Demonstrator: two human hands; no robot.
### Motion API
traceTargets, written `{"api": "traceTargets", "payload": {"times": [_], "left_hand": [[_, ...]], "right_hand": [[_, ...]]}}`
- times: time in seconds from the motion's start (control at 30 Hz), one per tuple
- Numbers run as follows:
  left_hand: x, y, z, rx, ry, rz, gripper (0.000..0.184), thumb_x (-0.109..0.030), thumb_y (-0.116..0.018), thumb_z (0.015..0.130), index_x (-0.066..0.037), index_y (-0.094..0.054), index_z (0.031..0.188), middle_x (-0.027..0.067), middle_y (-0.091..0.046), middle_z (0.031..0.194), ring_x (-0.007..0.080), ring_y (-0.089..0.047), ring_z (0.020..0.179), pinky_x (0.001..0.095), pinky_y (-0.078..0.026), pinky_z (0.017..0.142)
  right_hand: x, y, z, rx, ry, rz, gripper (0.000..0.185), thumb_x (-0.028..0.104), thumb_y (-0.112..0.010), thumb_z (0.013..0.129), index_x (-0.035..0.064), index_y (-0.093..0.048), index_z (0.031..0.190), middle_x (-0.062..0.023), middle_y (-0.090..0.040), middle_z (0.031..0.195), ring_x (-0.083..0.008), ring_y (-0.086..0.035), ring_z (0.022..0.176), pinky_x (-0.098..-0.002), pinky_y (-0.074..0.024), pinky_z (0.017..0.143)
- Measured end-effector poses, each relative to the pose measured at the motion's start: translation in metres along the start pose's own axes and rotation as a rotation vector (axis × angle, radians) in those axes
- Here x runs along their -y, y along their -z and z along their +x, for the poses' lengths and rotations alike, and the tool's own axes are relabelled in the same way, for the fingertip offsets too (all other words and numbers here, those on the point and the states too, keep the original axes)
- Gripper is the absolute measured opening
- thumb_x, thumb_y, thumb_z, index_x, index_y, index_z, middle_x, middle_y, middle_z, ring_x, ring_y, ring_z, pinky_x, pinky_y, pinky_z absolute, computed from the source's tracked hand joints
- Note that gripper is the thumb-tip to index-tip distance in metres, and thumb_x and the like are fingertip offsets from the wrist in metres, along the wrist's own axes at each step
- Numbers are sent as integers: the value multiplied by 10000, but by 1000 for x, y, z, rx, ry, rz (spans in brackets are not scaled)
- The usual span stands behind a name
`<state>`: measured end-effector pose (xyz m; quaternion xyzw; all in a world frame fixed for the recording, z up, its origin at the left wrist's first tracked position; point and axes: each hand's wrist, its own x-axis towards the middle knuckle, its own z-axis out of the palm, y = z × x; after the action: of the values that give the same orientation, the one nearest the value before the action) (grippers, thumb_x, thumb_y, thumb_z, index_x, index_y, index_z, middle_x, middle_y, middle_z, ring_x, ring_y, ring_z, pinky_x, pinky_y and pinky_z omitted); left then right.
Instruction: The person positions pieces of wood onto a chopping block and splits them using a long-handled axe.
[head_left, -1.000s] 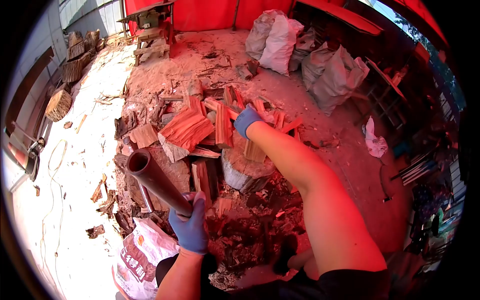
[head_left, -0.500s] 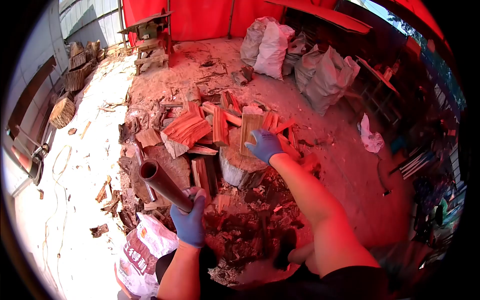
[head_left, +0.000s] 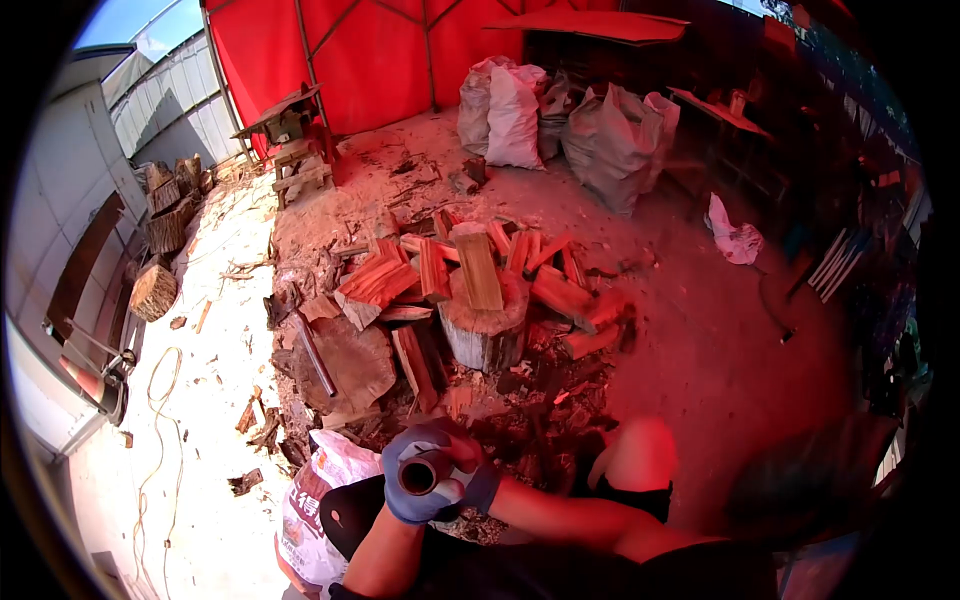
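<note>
Beneath a taut red fabric wall (head_left: 380, 60), bulky grey-white woven sacks (head_left: 610, 145) on a dusty floor. Nearer, a broad brown wooden round (head_left: 360, 365), a shiny metal bar (head_left: 317, 358) across it, and close by a pale-sided wooden stump (head_left: 485, 340). Heaped around the stump, rough split firewood (head_left: 376, 281); on its top, a squared light-brown wooden block (head_left: 480, 272).

Low before the person's body, near a white-and-maroon plastic bag (head_left: 328, 500): a dark, hollow metal pipe (head_left: 418, 475), open end facing the camera. Curled around it below the rim, close together, the blue-gloved left hand (head_left: 403, 504) and right hand (head_left: 481, 487).

Likely handles as heavy and stiff, far from fragile, perhaps slippery on its smooth wall; best held two-handed around the shaft, clear of the rim.

By count: one fabric wall, at least four sacks, one broad round, one stump, one plastic bag, one pipe, one bar, one block on the stump, two gloved hands. More than ten pieces of split firewood, overlapping too much for an exact tally.
</note>
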<state>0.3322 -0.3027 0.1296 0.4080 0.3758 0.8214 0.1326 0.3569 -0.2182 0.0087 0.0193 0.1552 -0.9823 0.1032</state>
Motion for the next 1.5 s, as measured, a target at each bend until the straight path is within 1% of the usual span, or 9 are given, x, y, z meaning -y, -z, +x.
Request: {"api": "traceTargets", "payload": {"times": [0.13, 0.23, 0.4, 0.5, 0.8, 0.93, 1.1, 1.27, 1.5], "left_hand": [[-63, -17, -29, 102, -169, -242, 733, -785, -385, 900, -91, -621, 885, 144, -632, 673, 313, -616, 705, 470, -497, 783], [-90, 19, -76, 175, -23, -175, 703, -736, -448, 912, -76, -640, 766, 182, -695, 827, 330, -647, 876, 531, -303, 1109], [-90, 15, -119, 36, 936, -23, 678, 57, -628, 870, -47, -404, 1502, 88, -474, 1463, 193, -494, 1311, 327, -444, 1023], [-11, -28, -125, 287, 596, 1352, 696, -70, -629, 896, -119, -340, 1528, 224, -574, 1231, 335, -653, 977, 417, -531, 826], [-84, -1, -91, 129, 932, 377, 555, -61, -674, 922, -20, -488, 1443, 163, -494, 1467, 166, -431, 1382, 299, -366, 1099], [-187, 34, -57, 69, 533, 337, 414, -160, -813, 818, 10, -669, 1166, 239, -627, 1252, 335, -521, 1309, 457, -396, 1077], [-89, 46, -7, -578, -90, 185, 345, -281, -779, 826, -157, -473, 925, -2, -469, 686, 194, -476, 586, 378, -420, 607], [-29, 57, 92, -592, -182, 311, 136, -173, -596, 921, -72, -512, 955, 37, -472, 665, 166, -459, 572, 368, -450, 630], [113, 137, 100, -910, 235, 475, 292, -252, -644, 933, 7, -590, 1056, 85, -622, 763, 184, -627, 762, 315, -487, 749]], "right_hand": [[9, -10, -28, -205, -148, 457, 162, 235, -644, 946, 85, -638, 1007, -49, -706, 1019, -219, -678, 967, -392, -551, 891], [41, -43, -37, -268, -61, 169, 164, 232, -676, 939, 73, -636, 954, -68, -715, 931, -216, -689, 840, -404, -570, 837], [93, -12, -1, -479, 267, -184, 201, 261, -700, 937, 110, -589, 1010, -74, -686, 817, -211, -660, 674, -392, -585, 643], [139, 1, 12, -492, 362, -327, 253, 381, -680, 943, 159, -565, 905, 5, -580, 682, -139, -537, 517, -337, -498, 510], [91, 23, 26, -641, 174, 24, 192, 314, -689, 942, 191, -562, 868, 60, -504, 638, -95, -502, 537, -300, -482, 539], [14, 11, 40, -601, 4, 296, 168, 244, -695, 933, 150, -573, 864, 15, -586, 679, -148, -582, 597, -356, -553, 618], [-22, 26, 61, -591, -319, 460, 186, 286, -668, 942, 120, -622, 869, -18, -664, 757, -191, -673, 705, -356, -605, 633], [51, 30, 83, -482, -660, -209, 737, 781, -614, 789, 55, -606, 913, -122, -692, 798, -229, -686, 660, -361, -577, 610], [258, 193, 196, -729, -142, -631, 628, 667, -665, 823, 57, -611, 965, -87, -693, 856, -205, -638, 586, -323, -545, 592]]}}
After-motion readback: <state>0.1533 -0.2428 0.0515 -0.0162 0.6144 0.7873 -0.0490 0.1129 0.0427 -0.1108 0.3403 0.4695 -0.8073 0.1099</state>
